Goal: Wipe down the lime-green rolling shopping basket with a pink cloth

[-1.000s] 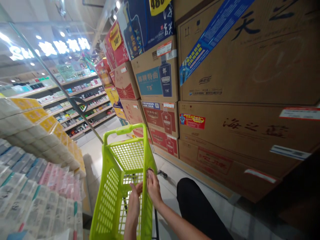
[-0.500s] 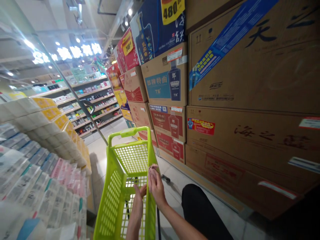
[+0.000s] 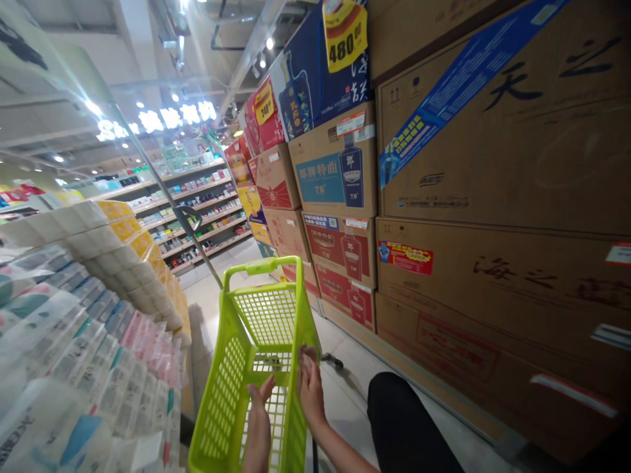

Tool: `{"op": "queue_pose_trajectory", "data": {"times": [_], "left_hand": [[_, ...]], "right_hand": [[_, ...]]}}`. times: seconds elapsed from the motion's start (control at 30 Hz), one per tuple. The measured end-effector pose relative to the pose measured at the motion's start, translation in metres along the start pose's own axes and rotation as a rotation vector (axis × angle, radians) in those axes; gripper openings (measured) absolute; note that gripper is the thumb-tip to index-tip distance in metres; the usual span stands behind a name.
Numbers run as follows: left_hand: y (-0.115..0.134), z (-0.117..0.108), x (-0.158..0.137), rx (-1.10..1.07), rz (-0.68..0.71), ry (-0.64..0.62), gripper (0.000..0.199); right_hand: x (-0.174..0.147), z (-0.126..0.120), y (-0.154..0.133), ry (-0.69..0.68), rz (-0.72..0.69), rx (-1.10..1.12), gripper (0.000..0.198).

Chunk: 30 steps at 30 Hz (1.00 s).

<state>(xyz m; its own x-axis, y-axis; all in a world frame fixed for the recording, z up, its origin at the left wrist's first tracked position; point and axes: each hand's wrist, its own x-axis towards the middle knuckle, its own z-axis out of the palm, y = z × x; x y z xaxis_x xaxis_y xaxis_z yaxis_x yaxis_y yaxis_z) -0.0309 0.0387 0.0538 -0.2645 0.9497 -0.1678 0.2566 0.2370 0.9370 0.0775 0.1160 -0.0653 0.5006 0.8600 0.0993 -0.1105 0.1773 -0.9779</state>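
Note:
A lime-green plastic shopping basket cart (image 3: 231, 368) with perforated walls stands in front of me, its raised handle at the far end. My right hand (image 3: 311, 392) is at the cart's right side wall. Its fingers are pressed together over a small greyish-brown crumpled patch (image 3: 308, 355), too blurred to name, against the green rim. Above the cart's inside is my left hand (image 3: 259, 414), thumb and fingers apart, with nothing in it. No goods show inside the basket.
Stacked cardboard cartons (image 3: 444, 164) rise along the right. Wrapped tissue packs (image 3: 98, 328) are piled on the left, near a slanting metal pole (image 3: 167, 190). My black-clad knee (image 3: 399, 420) is at lower right. Stocked shelves (image 3: 202, 217) stand behind, beyond the tiled floor (image 3: 202, 282).
My left hand has shifted left, away from the right wall, and its fingers have spread. The right hand sits slightly lower along that wall. The whole view has tilted a little.

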Motion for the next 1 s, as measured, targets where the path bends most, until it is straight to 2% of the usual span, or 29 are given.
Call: {"op": "queue_pose_trajectory", "data": {"times": [0.07,0.13,0.2,0.27,0.33,0.43,0.53,0.73,0.8,0.9,1.0], "left_hand": [[-0.012,-0.013,-0.008,0.124,0.021,0.067,0.080],[-0.025,-0.025,-0.017,0.268,0.066,0.198,0.077],[-0.036,-0.035,-0.026,0.401,0.129,0.306,0.074],[-0.042,-0.039,-0.032,0.491,0.191,0.345,0.069],[-0.046,-0.040,-0.035,0.517,0.238,0.382,0.064],[-0.047,-0.037,-0.031,0.469,0.243,0.480,0.063],[-0.043,-0.031,-0.024,0.436,0.235,0.471,0.062],[-0.028,-0.010,-0.015,0.390,0.187,0.395,0.063],[-0.025,-0.003,-0.014,0.359,0.175,0.377,0.063],[-0.024,0.003,-0.013,0.330,0.202,0.361,0.062],[-0.028,0.003,-0.013,0.460,0.261,0.362,0.054]], "right_hand": [[-0.013,-0.003,0.000,0.041,0.072,-0.029,0.049],[-0.022,-0.004,-0.009,0.044,0.123,-0.006,0.047],[-0.029,-0.001,-0.025,-0.014,0.107,0.049,0.044],[-0.034,0.002,-0.040,-0.062,0.045,0.079,0.042],[-0.039,0.005,-0.048,-0.048,0.014,0.085,0.043],[-0.039,0.008,-0.050,-0.024,0.113,0.107,0.044],[-0.040,0.011,-0.053,-0.062,0.159,0.114,0.044],[-0.082,0.004,-0.042,-0.037,-0.107,-0.026,0.035],[-0.086,0.003,-0.038,-0.038,-0.196,-0.108,0.036],[-0.057,0.006,-0.052,-0.077,-0.296,-0.304,0.034],[-0.022,0.002,-0.079,-0.231,-0.398,-0.471,0.031]]}}
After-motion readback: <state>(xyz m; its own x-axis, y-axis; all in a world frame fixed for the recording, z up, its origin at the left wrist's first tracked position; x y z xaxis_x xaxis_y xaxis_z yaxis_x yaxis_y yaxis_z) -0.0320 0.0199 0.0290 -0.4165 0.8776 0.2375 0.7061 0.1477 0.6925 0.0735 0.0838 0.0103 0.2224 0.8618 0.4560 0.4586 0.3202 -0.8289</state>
